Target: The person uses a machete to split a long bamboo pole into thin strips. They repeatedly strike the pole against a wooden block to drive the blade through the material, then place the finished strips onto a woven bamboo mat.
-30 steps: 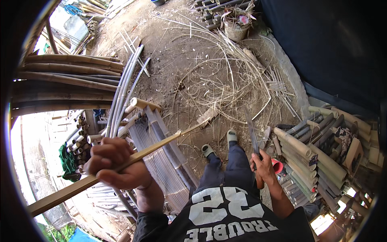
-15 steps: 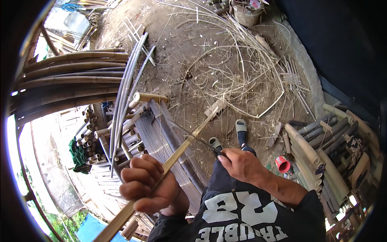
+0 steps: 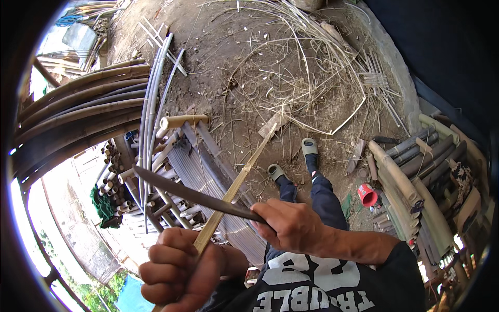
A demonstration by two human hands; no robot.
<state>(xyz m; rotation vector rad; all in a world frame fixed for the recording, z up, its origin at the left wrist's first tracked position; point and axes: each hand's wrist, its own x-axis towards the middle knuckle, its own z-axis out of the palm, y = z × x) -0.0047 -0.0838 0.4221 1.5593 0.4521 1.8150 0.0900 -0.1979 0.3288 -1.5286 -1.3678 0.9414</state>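
Observation:
My left hand (image 3: 179,268) is wrapped round a long pale bamboo strip (image 3: 241,179), which slants away from me toward the ground ahead. In my right hand (image 3: 291,223) is a knife with a long, dark, slightly curved blade (image 3: 182,193); the fist hides its handle. The blade crosses the strip just beyond my left fist and points left. Whether its edge touches the strip or passes above it, I cannot tell. The strip's far end comes down near a small wooden block (image 3: 274,124) on the dirt.
Thin bamboo shavings (image 3: 312,78) lie tangled on the dirt ahead. Bamboo poles (image 3: 78,104) are stacked at the left, beside a corrugated bench (image 3: 200,174). More cut bamboo (image 3: 400,171) is piled at the right, near a red bucket (image 3: 367,195). My sandalled feet (image 3: 309,148) stand between.
The knife has come back along the strip toward my left hand, and its blade now swings out to the left. My left fist has moved lower, and the view has shifted slightly.

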